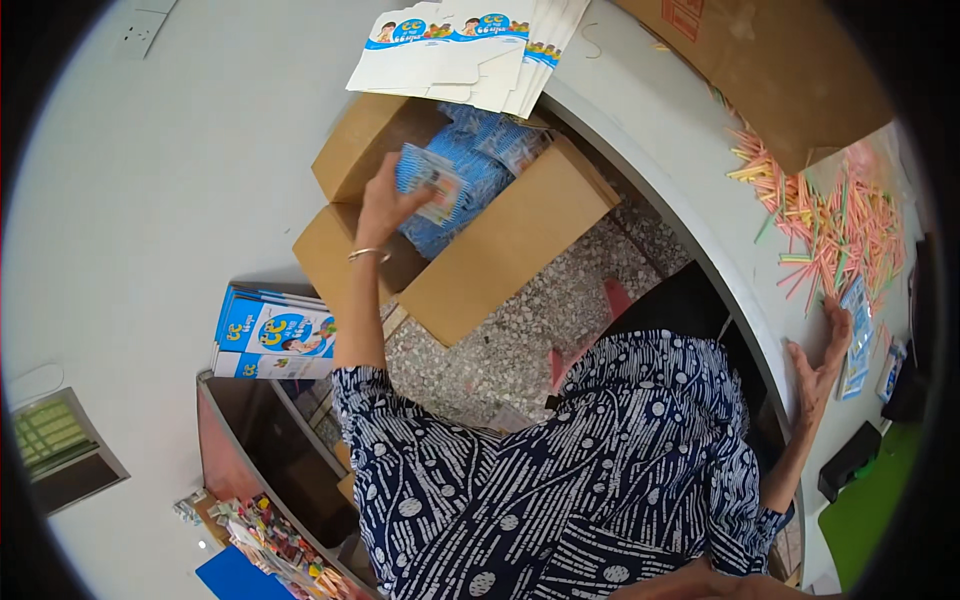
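Flaps (510, 240) on the cardboard box (405, 125) are splayed, presumably giving the left hand (388, 208) room while gripping what looks like a blurry blue packet (428, 175) over the opening, right hand (820, 360) just resting open on the table (640, 90).

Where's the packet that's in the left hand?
In the head view, the packet is above and left of the middle, in the left hand, at the open box.
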